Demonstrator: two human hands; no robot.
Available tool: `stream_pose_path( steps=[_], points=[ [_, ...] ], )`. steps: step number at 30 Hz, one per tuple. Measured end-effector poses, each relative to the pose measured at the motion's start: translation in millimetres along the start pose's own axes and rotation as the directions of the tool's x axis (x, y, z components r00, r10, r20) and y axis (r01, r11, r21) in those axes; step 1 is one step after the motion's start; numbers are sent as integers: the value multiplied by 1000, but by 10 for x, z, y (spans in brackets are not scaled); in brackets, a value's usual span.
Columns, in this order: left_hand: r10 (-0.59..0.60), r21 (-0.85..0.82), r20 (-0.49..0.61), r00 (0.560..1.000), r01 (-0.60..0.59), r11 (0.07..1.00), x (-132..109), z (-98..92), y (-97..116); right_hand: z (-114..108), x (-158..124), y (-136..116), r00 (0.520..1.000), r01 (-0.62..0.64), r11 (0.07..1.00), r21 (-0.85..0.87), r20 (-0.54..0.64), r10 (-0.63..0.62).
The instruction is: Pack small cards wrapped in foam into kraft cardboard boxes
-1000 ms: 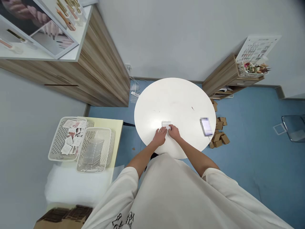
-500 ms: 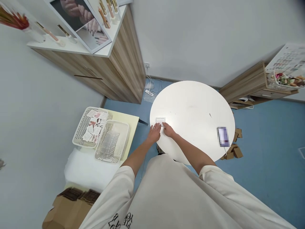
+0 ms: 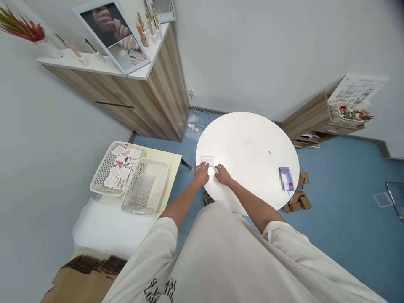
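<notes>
Case (image 3: 207,159) at table (image 3: 249,139) edge: two-handed handling under way

The case is found lying flat on the table, near its left edge. Its near side is touched by the fingers of the left hand (image 3: 201,173); whether a grip is closed cannot be told. The right hand (image 3: 222,174) is placed just beside it, towards the table's middle, fingers bent; whether anything is pinched cannot be told. The step in hand is judged to be close fingertip work on the case. For any next move, steadying by the left hand would be called for, with fine control by the right. A blurred device (image 3: 286,179) is noted at the table's right side.
</notes>
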State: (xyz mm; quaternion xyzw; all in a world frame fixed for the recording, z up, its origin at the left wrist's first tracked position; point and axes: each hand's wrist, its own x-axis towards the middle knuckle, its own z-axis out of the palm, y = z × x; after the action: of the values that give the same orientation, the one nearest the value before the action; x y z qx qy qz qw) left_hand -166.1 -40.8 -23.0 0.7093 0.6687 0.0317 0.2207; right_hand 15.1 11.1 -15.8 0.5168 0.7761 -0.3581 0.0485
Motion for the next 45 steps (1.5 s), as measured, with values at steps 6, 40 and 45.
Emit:
stream_pose_path(
  steps=[6,40,45],
  points=[
    [-24,10,-79,997,25,1000,-344,-12,253,-54,-459,133,995,67,997,36,-73,-64],
    [-678,-259,-320,662,627,735,-5155,507,-648,2363,-2266,-2543,726,666,735,-128,339,-598],
    [-774,-290,-270,573,718,633,-6088,595,-1216,3149,-2503,-3362,607,773,626,-98,401,-687]
  ],
)
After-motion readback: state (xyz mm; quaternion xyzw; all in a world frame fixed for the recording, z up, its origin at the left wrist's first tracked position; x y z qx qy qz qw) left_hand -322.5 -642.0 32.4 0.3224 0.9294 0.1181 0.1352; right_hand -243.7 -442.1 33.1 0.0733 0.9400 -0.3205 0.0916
